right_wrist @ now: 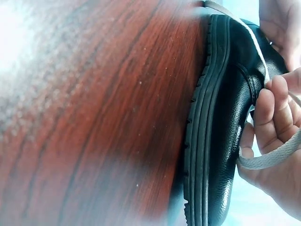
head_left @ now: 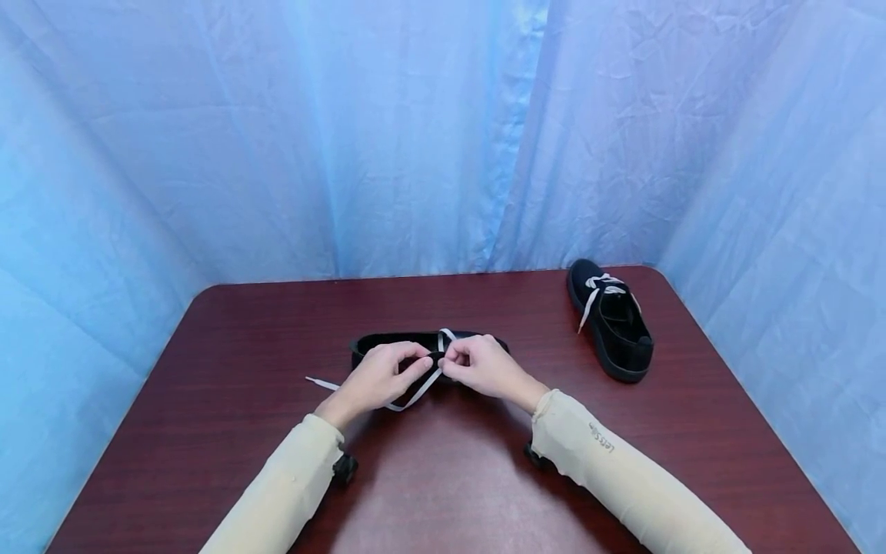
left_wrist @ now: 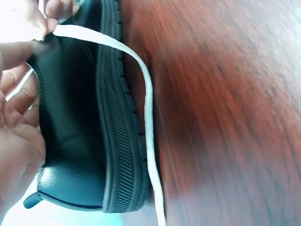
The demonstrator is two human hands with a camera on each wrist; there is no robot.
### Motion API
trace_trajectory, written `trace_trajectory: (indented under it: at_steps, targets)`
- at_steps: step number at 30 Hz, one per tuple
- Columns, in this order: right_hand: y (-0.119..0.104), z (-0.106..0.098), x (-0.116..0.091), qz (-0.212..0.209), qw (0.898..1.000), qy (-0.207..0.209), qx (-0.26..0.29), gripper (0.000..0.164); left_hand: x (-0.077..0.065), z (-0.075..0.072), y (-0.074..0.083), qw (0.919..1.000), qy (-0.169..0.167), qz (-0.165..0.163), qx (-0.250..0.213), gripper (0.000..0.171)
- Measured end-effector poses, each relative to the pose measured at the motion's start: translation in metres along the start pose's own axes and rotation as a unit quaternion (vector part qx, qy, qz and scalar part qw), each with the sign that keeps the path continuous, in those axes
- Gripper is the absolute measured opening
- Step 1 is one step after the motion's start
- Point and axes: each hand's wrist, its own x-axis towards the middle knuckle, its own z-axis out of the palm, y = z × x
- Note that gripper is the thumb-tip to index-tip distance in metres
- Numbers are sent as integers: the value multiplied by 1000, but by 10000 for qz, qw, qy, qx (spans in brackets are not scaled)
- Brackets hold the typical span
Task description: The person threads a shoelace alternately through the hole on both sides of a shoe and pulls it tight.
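Observation:
A black leather shoe point(left_wrist: 70, 117) lies across the table in front of me, its heel to the left and its toe to the right. My left hand point(head_left: 377, 378) pinches the edge of the shoe's opening near the eyelets, thumb outside and fingers inside. From the other side, my right hand point(head_left: 490, 372) pinches a white shoelace point(right_wrist: 256, 40) close to that same edge. One length of the lace point(left_wrist: 148, 110) droops along the sole and past the left wrist. Another part of the lace loops over the right fingers. The fingers hide the eyelets in the head view.
A second black shoe point(head_left: 635, 358) with white laces stands at the back right of the dark red-brown table point(head_left: 443, 492). Blue curtains point(head_left: 415, 154) hang behind the table and on both sides. Small black devices point(head_left: 344, 467) sit under both wrists.

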Motion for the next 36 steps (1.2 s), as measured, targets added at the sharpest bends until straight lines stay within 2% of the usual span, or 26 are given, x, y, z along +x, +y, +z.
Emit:
trace_trajectory:
  at_steps: [3,5,12,19,29,36]
  targets:
    - [-2,-1,-1,-96,9998,-151,50,15,-1,0,-1,9992,71,-343,-198,37]
    - [-3,-2,-2,-168,9996,-243,-7,15,-1,-1,-2,9986,33,-447,-272,41]
    - [-3,-3,-4,-685,9967,-139,-403,17,-2,-7,-2,9978,-418,-316,-408,22]
    - [-7,-3,-4,-780,9940,-11,-771,21,1,-9,-1,9938,-732,-439,-716,26]
    - [-7,-3,-6,-606,9944,4,-867,20,3,-8,-4,9936,-822,-302,-717,20]
    - [-3,-13,-7,-791,9928,-209,-871,15,5,-6,-4,9935,-845,-258,-715,16]
